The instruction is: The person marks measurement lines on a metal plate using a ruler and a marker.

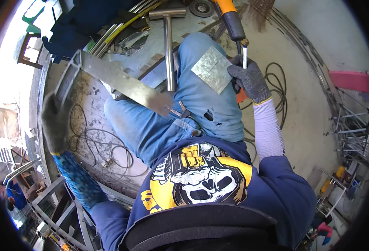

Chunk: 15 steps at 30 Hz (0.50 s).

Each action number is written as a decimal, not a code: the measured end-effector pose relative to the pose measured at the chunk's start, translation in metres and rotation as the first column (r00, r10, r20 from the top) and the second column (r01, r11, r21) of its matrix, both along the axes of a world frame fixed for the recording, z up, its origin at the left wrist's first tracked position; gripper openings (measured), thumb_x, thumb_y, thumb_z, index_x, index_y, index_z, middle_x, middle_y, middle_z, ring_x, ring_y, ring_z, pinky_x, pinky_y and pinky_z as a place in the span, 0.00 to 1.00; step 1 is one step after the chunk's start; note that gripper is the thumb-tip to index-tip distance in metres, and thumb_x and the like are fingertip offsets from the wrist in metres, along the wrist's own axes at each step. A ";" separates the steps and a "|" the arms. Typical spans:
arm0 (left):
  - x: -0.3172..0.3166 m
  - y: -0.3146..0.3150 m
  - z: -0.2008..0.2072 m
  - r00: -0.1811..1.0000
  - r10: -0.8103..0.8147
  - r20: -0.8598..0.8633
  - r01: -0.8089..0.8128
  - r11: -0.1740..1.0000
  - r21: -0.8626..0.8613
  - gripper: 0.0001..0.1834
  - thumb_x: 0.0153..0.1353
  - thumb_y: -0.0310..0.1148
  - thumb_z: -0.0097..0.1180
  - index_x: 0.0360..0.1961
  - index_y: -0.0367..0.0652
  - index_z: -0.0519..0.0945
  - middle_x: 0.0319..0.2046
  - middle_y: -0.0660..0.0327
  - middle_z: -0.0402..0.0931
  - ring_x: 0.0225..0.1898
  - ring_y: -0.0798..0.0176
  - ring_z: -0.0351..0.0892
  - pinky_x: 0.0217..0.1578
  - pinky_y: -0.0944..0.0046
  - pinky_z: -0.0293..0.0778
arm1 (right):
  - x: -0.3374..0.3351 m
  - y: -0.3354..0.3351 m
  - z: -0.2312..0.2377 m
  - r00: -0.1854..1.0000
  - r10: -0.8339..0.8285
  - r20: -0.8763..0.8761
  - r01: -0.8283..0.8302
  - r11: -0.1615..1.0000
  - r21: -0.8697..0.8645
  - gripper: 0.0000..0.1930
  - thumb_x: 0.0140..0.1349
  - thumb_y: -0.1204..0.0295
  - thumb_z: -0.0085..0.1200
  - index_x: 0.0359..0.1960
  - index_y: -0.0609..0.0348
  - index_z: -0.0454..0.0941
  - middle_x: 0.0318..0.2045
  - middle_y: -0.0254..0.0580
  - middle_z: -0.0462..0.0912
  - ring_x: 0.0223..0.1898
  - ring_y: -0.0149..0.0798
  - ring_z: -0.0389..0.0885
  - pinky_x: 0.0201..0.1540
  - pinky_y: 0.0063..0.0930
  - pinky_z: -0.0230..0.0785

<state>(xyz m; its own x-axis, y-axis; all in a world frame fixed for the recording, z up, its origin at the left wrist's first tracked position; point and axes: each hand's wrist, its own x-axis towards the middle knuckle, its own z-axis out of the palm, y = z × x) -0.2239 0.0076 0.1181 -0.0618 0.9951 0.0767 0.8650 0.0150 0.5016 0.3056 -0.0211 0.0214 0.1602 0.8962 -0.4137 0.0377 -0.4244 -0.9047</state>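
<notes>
My left hand (55,121), in a dark grey glove, is closed round the end of a bent flat metal bar (115,77). The bar turns a corner at the upper left and slants across my left thigh, its far end smeared by motion near my lap. My right hand (251,79), gloved in grey, pinches the edge of a square sheet metal plate (212,70) lying over my right thigh. A white marker (245,57) also stands upright in its fingers. Part of the left fingers is hidden behind the bar.
A T-shaped metal pipe (169,50) lies ahead between my knees. An orange and black power tool (230,21) lies beyond my right hand, near a grinding disc (201,7). Black cable (281,90) coils at the right; more cable (90,134) loops on the left floor.
</notes>
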 end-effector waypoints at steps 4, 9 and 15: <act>0.069 -0.078 -0.044 0.859 0.190 0.475 -0.231 0.972 0.028 0.24 0.52 0.42 0.78 0.37 0.39 0.76 0.29 0.72 0.65 0.31 0.75 0.63 0.28 0.75 0.67 | 0.005 -0.005 -0.006 0.999 0.032 -0.029 -0.032 0.999 -0.009 0.12 0.63 0.65 0.62 0.41 0.61 0.79 0.22 0.30 0.76 0.16 0.24 0.70 0.18 0.20 0.65; 0.200 -0.131 -0.095 0.689 0.360 0.629 -0.269 0.933 -0.239 0.20 0.52 0.33 0.73 0.43 0.35 0.79 0.27 0.66 0.78 0.27 0.70 0.72 0.29 0.66 0.71 | 0.032 -0.008 -0.031 0.809 0.043 -0.587 -0.051 0.999 0.002 0.31 0.71 0.46 0.52 0.49 0.69 0.79 0.42 0.51 0.86 0.43 0.40 0.85 0.47 0.36 0.80; 0.229 -0.141 -0.118 0.826 0.313 0.469 -0.209 0.942 -0.262 0.22 0.53 0.41 0.73 0.38 0.36 0.78 0.26 0.56 0.79 0.25 0.61 0.76 0.29 0.59 0.73 | 0.054 -0.006 -0.024 0.553 0.289 -0.782 -0.289 0.946 0.145 0.39 0.65 0.47 0.60 0.62 0.74 0.71 0.55 0.56 0.82 0.50 0.44 0.85 0.54 0.36 0.79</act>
